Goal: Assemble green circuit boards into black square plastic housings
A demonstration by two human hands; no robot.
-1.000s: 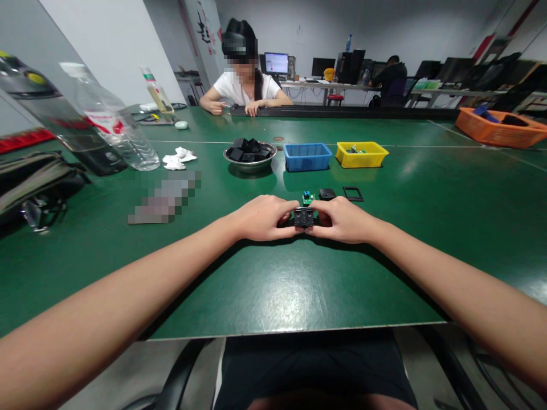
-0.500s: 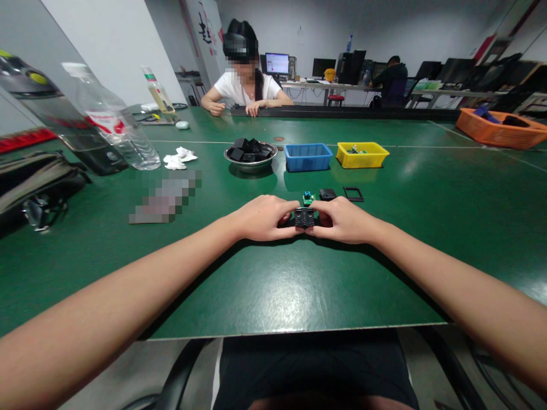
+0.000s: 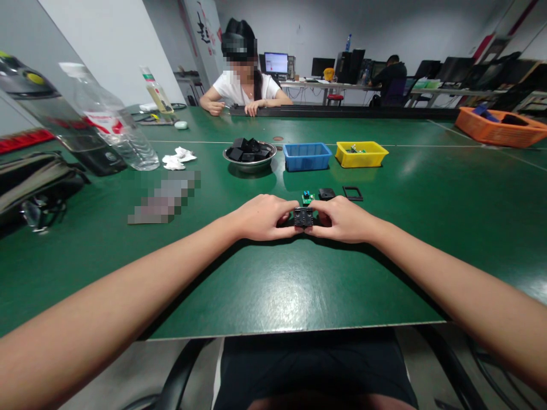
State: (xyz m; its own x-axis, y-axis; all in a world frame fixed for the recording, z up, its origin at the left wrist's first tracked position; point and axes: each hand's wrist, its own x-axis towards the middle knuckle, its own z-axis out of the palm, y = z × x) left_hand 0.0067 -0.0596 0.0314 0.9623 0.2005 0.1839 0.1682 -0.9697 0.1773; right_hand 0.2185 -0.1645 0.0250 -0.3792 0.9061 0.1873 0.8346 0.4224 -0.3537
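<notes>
Glossy green tabletop [image 3: 256,290] is spread beneath both forearms, and a pale-walled room with desks is seen beyond it. At the near middle, a small black plastic part with a ridged, blocky face [image 3: 303,217] is pinched from both sides: its left side is gripped between thumb and fingers of the left hand [image 3: 265,217], its right side likewise by the right hand [image 3: 339,221]. Both grips are narrow, and the thumb tips are nearly met beneath the part; whether it is rested on the surface cannot be told.

Just beyond the fingers, a small green circuit board with a blue component [image 3: 307,197] is laid, followed rightward by a low black plastic piece [image 3: 327,194] and a thin black square frame [image 3: 354,199]. Farther out, a round steel bowl [image 3: 251,167] is heaped with black blocky pieces [image 3: 245,151]; beside it are set a blue plastic bin [image 3: 306,163] and a yellow plastic bin [image 3: 361,162], in which small parts are held. Across the table, a person in a white top [image 3: 256,88] is seated.
</notes>
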